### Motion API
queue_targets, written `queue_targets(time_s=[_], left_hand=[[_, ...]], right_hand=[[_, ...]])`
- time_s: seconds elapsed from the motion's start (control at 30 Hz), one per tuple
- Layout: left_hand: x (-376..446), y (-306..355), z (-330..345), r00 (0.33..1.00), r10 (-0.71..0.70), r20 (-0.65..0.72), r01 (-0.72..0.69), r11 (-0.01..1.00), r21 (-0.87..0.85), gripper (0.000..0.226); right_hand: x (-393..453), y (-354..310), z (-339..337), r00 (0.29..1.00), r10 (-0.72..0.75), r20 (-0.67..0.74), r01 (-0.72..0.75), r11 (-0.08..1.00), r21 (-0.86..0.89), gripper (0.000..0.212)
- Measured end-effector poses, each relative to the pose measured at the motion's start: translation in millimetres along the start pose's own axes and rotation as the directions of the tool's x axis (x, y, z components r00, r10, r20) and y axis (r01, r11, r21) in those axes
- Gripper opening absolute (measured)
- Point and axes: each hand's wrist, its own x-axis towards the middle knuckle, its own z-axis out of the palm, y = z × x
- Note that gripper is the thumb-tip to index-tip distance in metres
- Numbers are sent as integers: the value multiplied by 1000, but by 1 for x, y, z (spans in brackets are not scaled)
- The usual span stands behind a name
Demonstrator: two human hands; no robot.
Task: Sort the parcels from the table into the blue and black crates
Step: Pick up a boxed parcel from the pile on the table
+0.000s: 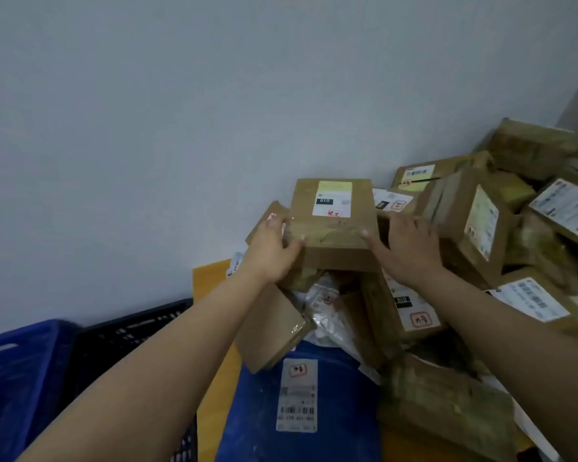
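Because the heap of brown cardboard parcels (481, 235) on the yellow counter (211, 278) is loosely stacked, lifting the top brown cardboard box with a white-and-yellow label (331, 225) may topple its neighbours. Count: one blue crate (17, 378), one black crate (127, 331), roughly a dozen parcels. Left hand (271, 251) and right hand (411, 251) clasp that box's sides.

Cardboard parcel (331, 225) between left hand (274, 248), right hand (411, 248)
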Motion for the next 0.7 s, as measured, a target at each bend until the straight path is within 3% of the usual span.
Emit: queue_targets(time_s=[0.13, 0.33, 0.47, 0.7], left_hand=[[21, 3, 15, 989, -134, -58, 126, 985, -118, 59], [37, 0, 32, 971, -239, -30, 229, 954, -193, 41], [37, -1, 33, 973, -231, -24, 221, 954, -201, 40], [18, -4, 21, 979, -174, -108, 142, 956, -255, 44]], right_hand=[[23, 7, 9, 999, 24, 26, -23, 999, -33, 76], [39, 15, 24, 993, 3, 115, 8, 995, -97, 79], [41, 15, 29, 994, 1, 112, 2, 1000, -29, 66], [32, 4, 34, 997, -62, -50, 68, 989, 131, 65]])
